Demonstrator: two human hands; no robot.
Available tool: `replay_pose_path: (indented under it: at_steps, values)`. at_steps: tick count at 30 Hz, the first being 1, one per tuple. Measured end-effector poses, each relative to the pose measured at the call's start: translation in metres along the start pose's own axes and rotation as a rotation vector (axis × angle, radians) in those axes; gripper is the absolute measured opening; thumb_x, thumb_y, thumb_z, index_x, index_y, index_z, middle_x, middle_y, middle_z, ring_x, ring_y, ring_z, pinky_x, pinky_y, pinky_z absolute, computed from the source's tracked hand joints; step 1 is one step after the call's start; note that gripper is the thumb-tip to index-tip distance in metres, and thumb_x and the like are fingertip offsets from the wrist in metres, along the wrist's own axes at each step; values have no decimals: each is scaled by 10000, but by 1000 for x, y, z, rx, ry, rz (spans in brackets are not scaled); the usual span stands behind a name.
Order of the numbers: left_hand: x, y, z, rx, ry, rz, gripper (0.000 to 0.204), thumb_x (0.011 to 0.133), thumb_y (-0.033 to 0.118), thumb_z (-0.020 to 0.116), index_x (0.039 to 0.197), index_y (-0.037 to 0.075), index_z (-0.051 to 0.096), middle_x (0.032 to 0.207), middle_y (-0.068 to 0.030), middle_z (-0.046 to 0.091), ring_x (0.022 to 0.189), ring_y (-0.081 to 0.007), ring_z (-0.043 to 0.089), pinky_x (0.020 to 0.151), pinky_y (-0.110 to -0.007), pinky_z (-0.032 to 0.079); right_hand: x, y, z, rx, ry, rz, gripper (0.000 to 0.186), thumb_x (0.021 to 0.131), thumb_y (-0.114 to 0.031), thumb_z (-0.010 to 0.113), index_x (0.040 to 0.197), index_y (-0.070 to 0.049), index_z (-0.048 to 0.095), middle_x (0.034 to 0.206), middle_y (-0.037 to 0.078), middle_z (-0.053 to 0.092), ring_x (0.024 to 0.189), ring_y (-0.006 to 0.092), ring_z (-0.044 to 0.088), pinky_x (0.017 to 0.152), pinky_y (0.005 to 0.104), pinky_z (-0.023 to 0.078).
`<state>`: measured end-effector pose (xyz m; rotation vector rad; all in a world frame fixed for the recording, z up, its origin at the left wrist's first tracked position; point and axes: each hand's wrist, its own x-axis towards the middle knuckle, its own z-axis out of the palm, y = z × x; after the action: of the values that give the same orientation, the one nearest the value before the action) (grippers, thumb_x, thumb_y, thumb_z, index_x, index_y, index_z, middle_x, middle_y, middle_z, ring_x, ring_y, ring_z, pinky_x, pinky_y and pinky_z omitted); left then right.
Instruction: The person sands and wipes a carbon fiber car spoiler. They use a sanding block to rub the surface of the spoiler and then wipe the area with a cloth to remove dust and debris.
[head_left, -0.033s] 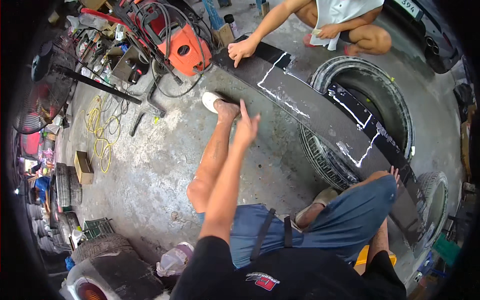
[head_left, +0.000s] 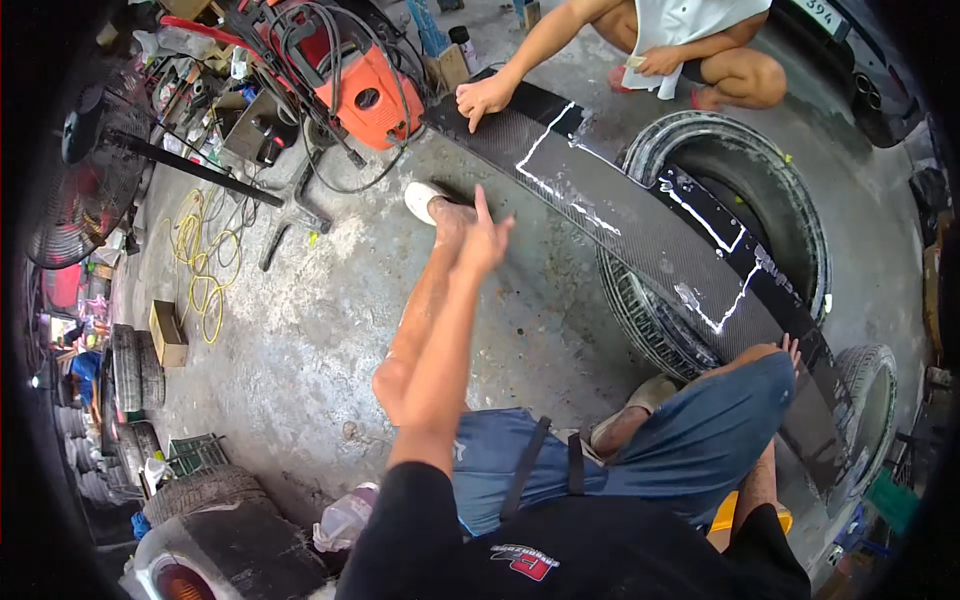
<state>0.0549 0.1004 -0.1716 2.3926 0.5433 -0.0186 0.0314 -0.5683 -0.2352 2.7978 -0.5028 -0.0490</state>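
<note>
Black panel: long, woven-textured piece at upper centre to right of the frame; long axis slants from upper centre down to lower right.
Tyre beneath: lies right of centre, with the panel crossing over it.
Orange machine: stands at upper left of centre, just beside the panel's upper end, with black cables looped over it.
Right knee: bent at lower right, covering most of the right hand.
Left hand: near the centre, index finger extended toward the top and thumb spread to the right; no held object visible. The panel lies above and to the right of it, apart from the fingers in the frame.
Right hand: nearer of the two to the panel; visible fingers, loosely spread, rest against its lower-right part. Whether they grip cannot be told.
Co-worker's pointing hand: one finger directed down at the panel's upper-left end.
White lines: irregular, angular traces on the panel's middle stretch.
Change from earlier frame: left hand sits slightly higher and farther left, its forearm likewise shifted left; panel, right hand and co-worker's pointing hand appear unchanged.
</note>
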Motion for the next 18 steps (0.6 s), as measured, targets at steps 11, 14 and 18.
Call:
replay_pose_path:
  at_steps: [11,14,18]
  values:
    - [146,-29,-77,561,-134,10,1031,868,347,726,1590,253,-4,1124,-328,645,1063,-467,632,923,-498,497,6,40,87,31,160,-51,515,1040,-447,391,1544,-393,298,1650,-87,187,1512,211,199,1192,538,193]
    - [147,-43,-93,607,-145,-8,1011,865,345,727,1590,283,25,1142,-323,643,1077,-457,630,935,-499,492,-6,13,48,-236,-99,-68,521,1040,-452,384,1548,-378,298,1644,-85,208,1509,215,209,1192,542,193]
    - [171,-23,-94,666,-236,-10,1014,853,332,743,1590,294,48,1200,-304,630,1133,-439,608,975,-487,474,-4,44,72,-64,106,-24,529,1038,-497,355,1549,-377,295,1643,-88,210,1512,206,200,1194,543,190]
